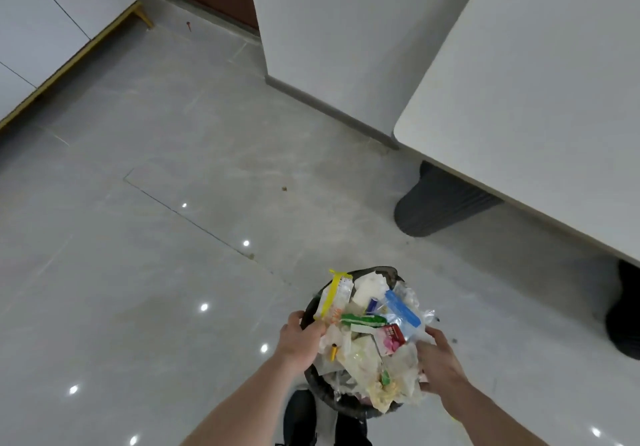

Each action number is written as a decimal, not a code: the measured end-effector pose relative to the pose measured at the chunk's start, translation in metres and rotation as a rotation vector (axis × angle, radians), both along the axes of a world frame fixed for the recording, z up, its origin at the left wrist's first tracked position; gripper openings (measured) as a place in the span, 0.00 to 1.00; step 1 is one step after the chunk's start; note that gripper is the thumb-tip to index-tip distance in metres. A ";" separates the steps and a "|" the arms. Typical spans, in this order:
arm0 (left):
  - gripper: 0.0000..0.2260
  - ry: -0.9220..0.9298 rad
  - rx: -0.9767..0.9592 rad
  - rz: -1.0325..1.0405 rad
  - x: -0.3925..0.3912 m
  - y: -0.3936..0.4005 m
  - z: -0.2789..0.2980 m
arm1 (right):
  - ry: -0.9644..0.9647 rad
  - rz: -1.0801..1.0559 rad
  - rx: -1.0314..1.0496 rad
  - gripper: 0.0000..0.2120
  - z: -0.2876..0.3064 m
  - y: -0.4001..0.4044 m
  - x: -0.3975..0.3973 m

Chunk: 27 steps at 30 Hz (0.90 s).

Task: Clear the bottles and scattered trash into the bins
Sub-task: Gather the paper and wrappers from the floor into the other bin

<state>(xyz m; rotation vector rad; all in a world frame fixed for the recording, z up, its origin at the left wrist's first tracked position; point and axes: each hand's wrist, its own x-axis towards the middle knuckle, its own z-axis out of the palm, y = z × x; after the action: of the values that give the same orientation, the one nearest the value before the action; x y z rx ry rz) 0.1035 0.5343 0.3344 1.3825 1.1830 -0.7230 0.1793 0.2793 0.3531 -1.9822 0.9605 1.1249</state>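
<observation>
1. I can read no word, brand or number anywhere here.
2. The red and pink carton (390, 339) near the right rim of the bin (313, 381) carries print, but it is too blurred to make out.
3. The green and white wrapper (362, 320) in the middle of the heap has markings I cannot read.
4. The yellow-edged packet (335, 296) at the far left rim shows fine print, too small to tell.
5. The blue strip (403, 308) toward the far right rim shows no legible letters.
</observation>
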 end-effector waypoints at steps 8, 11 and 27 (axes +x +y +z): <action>0.31 -0.047 -0.045 -0.107 -0.031 -0.134 -0.031 | -0.023 -0.176 0.001 0.19 -0.038 -0.137 -0.068; 0.32 -0.056 -0.037 -0.168 -0.031 -0.178 -0.054 | -0.053 -0.239 0.038 0.19 -0.063 -0.180 -0.080; 0.29 -0.178 0.081 -0.376 -0.017 -0.298 -0.165 | -0.125 -0.377 0.055 0.20 -0.205 -0.296 -0.102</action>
<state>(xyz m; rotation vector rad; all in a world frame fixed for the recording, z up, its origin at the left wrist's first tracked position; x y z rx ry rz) 0.0864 0.2367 0.1692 1.7250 0.8289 -0.7994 0.0773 -0.0169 0.1479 -1.7117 1.1625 0.7995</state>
